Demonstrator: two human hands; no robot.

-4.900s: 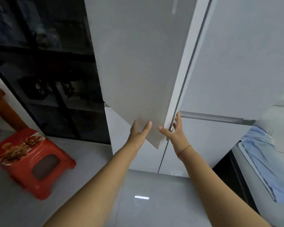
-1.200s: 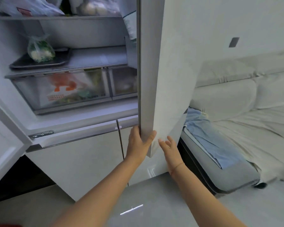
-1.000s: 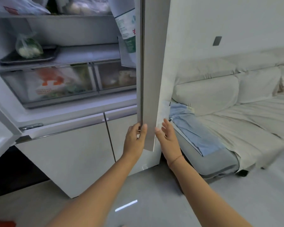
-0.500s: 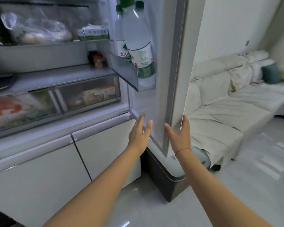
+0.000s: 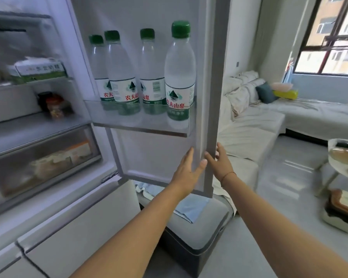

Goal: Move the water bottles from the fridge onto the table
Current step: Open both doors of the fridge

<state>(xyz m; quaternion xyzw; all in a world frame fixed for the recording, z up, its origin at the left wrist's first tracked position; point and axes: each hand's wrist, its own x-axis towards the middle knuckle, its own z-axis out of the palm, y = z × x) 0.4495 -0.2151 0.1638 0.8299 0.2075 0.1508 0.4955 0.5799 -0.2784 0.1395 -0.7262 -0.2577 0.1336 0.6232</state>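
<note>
Several clear water bottles (image 5: 180, 77) with green caps and white-green labels stand upright in the clear shelf (image 5: 141, 125) of the fridge's right door (image 5: 213, 97), which is swung wide open. My left hand (image 5: 187, 173) lies flat with straight fingers against the inner lower panel of that door. My right hand (image 5: 219, 163) touches the door's outer edge, fingers extended, thumb on the near side. Neither hand holds a bottle. The bottles are well above both hands.
The fridge interior (image 5: 38, 117) at left holds a carton, jars and drawers with food. A white sofa (image 5: 259, 127) with cushions lies behind the door, a blue cloth (image 5: 191, 209) on its grey end. A round white table (image 5: 344, 163) with dishes stands far right.
The right fridge door has swung further open and my view turned right, so all bottles in the door shelf now show. Both hands stayed at the door's lower edge.
</note>
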